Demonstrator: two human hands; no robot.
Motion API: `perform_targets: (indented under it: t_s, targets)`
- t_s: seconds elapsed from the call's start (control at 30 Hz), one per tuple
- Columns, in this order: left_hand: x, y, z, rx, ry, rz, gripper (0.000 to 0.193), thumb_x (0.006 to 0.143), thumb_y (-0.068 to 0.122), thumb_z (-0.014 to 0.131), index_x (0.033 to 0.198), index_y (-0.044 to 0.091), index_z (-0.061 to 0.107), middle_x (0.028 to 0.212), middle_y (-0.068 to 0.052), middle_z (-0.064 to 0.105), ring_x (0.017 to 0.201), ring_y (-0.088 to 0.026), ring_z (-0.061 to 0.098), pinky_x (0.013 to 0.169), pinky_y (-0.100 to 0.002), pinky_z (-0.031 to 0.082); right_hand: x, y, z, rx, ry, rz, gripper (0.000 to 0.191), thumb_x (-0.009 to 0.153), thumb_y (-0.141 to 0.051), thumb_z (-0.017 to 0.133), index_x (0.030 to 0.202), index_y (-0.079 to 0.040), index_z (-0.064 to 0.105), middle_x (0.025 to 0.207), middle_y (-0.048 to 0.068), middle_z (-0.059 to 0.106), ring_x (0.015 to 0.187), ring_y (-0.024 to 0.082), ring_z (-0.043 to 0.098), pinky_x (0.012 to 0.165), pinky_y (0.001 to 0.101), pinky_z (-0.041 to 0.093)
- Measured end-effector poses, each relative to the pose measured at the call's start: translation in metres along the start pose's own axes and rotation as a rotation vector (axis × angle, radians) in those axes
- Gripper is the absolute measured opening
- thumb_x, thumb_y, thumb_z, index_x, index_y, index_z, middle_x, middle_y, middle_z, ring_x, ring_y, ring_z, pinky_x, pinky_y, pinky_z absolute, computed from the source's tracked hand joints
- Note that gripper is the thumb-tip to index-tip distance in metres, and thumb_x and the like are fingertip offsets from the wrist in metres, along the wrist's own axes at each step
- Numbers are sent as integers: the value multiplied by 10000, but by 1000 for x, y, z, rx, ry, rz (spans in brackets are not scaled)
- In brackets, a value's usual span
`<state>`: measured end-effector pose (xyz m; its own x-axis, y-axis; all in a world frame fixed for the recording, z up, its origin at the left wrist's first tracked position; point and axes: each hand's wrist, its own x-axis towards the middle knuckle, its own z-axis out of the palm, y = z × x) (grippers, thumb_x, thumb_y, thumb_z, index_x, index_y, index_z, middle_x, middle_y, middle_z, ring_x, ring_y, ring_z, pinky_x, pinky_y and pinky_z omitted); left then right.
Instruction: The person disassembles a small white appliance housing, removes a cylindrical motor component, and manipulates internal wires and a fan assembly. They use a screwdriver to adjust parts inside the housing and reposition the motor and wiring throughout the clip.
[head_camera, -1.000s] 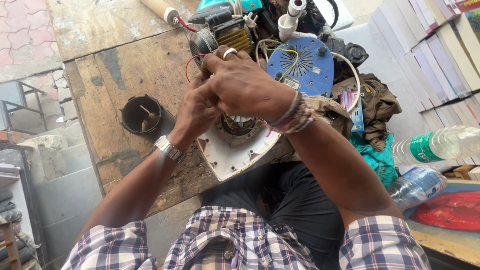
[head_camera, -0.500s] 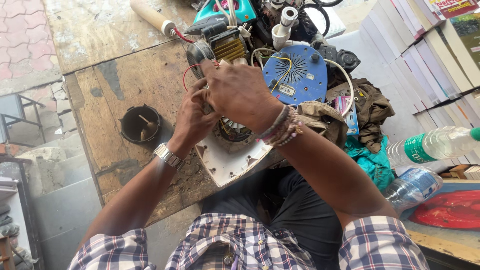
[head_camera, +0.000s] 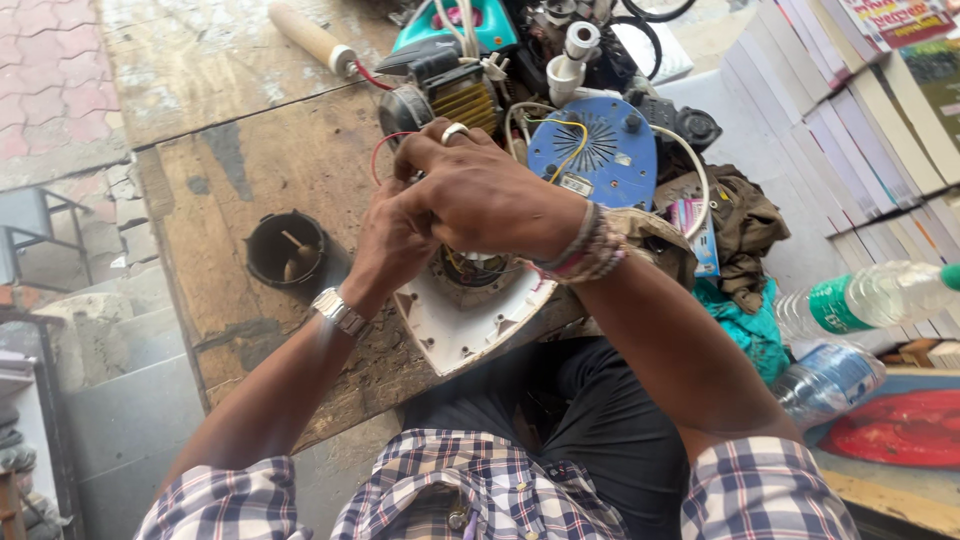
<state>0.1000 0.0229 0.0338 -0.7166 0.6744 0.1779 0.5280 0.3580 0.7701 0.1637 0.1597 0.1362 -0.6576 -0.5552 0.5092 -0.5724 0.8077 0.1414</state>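
A white plastic appliance housing (head_camera: 470, 325) lies open-side up at the near edge of the worn wooden workbench (head_camera: 250, 160). Both my hands are pressed together over its round opening. My left hand (head_camera: 395, 240), with a metal watch at the wrist, grips something small that stays hidden. My right hand (head_camera: 480, 195), with a ring and bead bracelets, covers it from above with fingers curled. A thin red wire (head_camera: 385, 145) loops out from under the fingers. A motor with yellow windings (head_camera: 450, 95) sits just behind my hands.
A black cup-shaped part (head_camera: 287, 252) stands left of my hands. Behind are a blue round cover (head_camera: 595, 150), a white tube fitting (head_camera: 572, 55), a wooden-handled tool (head_camera: 310, 38) and tangled cables. Brown rags (head_camera: 740, 225), plastic bottles (head_camera: 860, 295), stacked books (head_camera: 860, 110) and a red dish (head_camera: 900, 428) lie right.
My view has shifted slightly, so the bench clutter sits lower in frame. My hands stay clasped over the white housing, with only small finger movement.
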Motion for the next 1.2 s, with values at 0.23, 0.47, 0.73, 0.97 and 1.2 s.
perform_targets:
  t_s: [0.23, 0.47, 0.73, 0.97, 1.2]
  targets:
    - [1, -1, -1, 25, 37, 54, 289, 820, 286, 882, 779, 52, 718, 1474, -231, 495, 1412, -369, 441, 1124, -527, 410, 3, -2, 2, 228, -697, 612, 225, 1029, -323, 583, 1188, -162, 577, 1188, 94, 668, 989, 223, 654, 892, 386, 551]
    - [-1, -1, 0, 1, 18, 6, 331, 825, 272, 842, 1086, 96, 741, 1504, -180, 486, 1394, -349, 455, 1145, -517, 386, 12, -4, -8, 227, -696, 669, 330, 994, -302, 593, 1249, -99, 543, 1149, 123, 635, 958, 233, 636, 868, 391, 558]
    - [-1, -7, 2, -13, -19, -89, 458, 846, 302, 804, 1242, 119, 664, 1408, -153, 578, 1357, -291, 549, 1167, -443, 477, -4, -2, 2, 25, -221, 234, 340, 869, -434, 713, 1156, -286, 610, 1139, 67, 659, 945, 188, 684, 786, 368, 582]
    - [1, -10, 4, 7, -3, 3, 484, 804, 356, 866, 1159, 87, 676, 1445, -147, 544, 1400, -307, 474, 1162, -484, 415, -5, 2, 13, 138, -421, 331, 352, 890, -478, 765, 1170, -279, 691, 1074, 86, 648, 981, 263, 665, 808, 409, 573]
    - [1, -6, 4, 48, 0, 1, 354, 770, 334, 901, 1025, 129, 765, 1521, -157, 470, 1421, -338, 408, 1127, -531, 387, -3, -1, 16, 140, -818, 818, 477, 1094, -429, 578, 1357, -32, 541, 1088, 148, 710, 957, 277, 724, 835, 407, 594]
